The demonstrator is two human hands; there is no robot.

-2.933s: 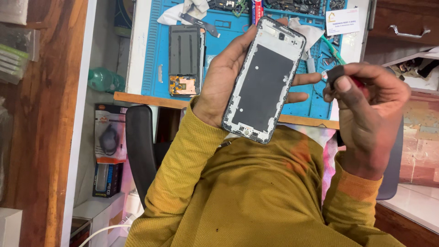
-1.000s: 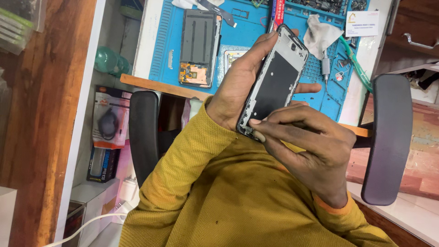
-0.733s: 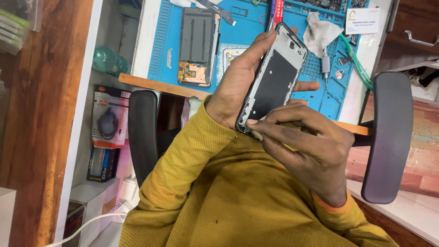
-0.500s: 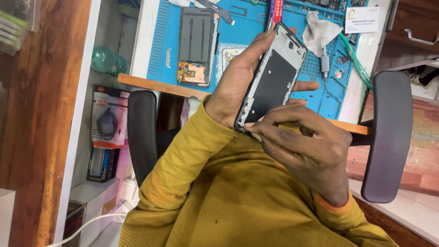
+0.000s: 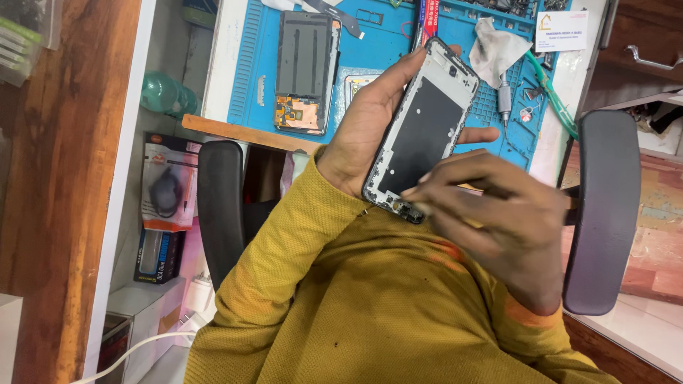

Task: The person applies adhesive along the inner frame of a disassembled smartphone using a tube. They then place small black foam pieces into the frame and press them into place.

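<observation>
- Blue mat (image 5: 370,43) covers the work surface; a second dismantled phone (image 5: 304,71) lies flat on it.
- Left hand (image 5: 370,135): fingers wrapped around the phone frame (image 5: 423,131), held tilted above the mat.
- Right hand (image 5: 509,227): fingers pinched at the frame's lower edge.

A blue mat (image 5: 384,43) is lying across the tabletop (image 5: 217,64) at upper centre, carrying a dismantled phone body (image 5: 304,71); a green bottle (image 5: 165,94) is sitting at upper left.

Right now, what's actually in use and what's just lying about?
In use:
- phone frame, held in left hand
- right hand, fingertips at the frame's lower end

Lying about:
- second phone body on blue mat
- crumpled cloth
- green bottle
</observation>
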